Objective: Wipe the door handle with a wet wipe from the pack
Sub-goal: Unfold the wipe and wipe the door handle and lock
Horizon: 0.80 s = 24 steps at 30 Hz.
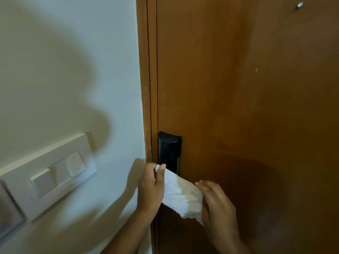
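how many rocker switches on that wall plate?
2. Both sit on the white switch plate on the wall left of the door: one switch at lower left, one at upper right. The plate runs off the frame's left edge, so more may be hidden.

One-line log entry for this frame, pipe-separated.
phase: wipe spread at handle | left hand: pinching wet wipe | right hand: holding wipe's other end | door handle: lower part covered
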Motion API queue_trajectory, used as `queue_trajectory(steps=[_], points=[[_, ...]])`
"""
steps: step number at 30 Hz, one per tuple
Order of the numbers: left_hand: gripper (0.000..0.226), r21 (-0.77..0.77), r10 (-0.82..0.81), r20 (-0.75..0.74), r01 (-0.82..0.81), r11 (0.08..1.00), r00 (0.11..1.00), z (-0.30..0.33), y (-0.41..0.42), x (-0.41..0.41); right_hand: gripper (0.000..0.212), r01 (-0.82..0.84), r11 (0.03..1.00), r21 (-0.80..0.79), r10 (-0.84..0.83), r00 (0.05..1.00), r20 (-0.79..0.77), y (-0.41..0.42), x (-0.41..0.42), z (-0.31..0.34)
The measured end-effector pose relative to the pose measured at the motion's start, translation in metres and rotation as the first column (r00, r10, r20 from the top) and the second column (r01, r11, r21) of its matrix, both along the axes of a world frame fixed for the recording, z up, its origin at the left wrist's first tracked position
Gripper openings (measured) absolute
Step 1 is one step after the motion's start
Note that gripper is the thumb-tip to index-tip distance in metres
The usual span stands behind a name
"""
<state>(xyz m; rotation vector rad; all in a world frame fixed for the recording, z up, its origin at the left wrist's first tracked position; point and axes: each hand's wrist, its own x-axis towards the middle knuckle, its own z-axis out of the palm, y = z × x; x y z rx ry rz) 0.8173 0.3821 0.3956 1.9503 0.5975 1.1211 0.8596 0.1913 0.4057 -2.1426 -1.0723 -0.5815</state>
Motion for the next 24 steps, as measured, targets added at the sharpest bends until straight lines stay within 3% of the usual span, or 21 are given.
queue_trajectory(steps=[2,4,6,9,12,14,15,18,21,24], points=[[0.031,0.015,0.046,-0.103,-0.045,0.999,0.994,-0.013,0.005,0.002,0.054,0.111,0.947,-0.301,-0.123,0.992,-0.019,0.009,0.000,0.003],[0.040,-0.009,0.085,-0.147,-0.087,0.996,0.985,-0.024,0.011,0.002,0.054,0.121,0.922,-0.367,-0.141,0.990,-0.028,0.020,-0.003,0.006],[0.041,-0.062,0.100,-0.167,-0.111,0.992,0.981,-0.027,0.016,0.002,0.060,0.104,0.921,-0.376,-0.089,0.994,0.056,0.040,-0.005,-0.002],[0.038,-0.063,0.122,-0.247,-0.142,0.988,0.961,-0.026,0.021,0.001,0.064,0.016,0.823,-0.567,0.008,0.999,0.040,0.078,-0.009,-0.015],[0.035,0.049,0.174,-0.254,-0.167,0.985,0.951,-0.015,0.025,-0.006,0.053,0.102,0.767,-0.633,-0.038,0.993,0.114,0.095,0.005,-0.024],[0.029,0.210,0.213,-0.208,-0.169,0.963,0.955,-0.006,0.029,-0.010,0.039,0.047,0.769,-0.638,-0.006,0.998,0.067,0.099,0.013,-0.024],[0.038,0.290,0.228,-0.204,-0.164,0.943,0.952,-0.001,0.030,-0.010,0.031,0.014,0.782,-0.624,0.017,0.999,0.044,0.100,0.016,-0.024],[0.059,0.527,0.304,-0.161,-0.179,0.831,0.939,0.017,0.033,-0.002,0.020,0.005,0.780,-0.625,0.017,0.999,0.028,0.105,0.019,-0.021],[0.070,0.759,0.315,-0.148,-0.097,0.644,0.937,0.037,0.033,0.014,0.018,0.001,0.773,-0.635,-0.001,1.000,0.001,0.117,0.021,-0.024],[0.076,0.881,0.297,-0.136,-0.022,0.472,0.945,0.051,0.034,0.034,0.020,0.053,0.782,-0.621,-0.061,0.998,0.008,0.130,0.025,-0.022]])
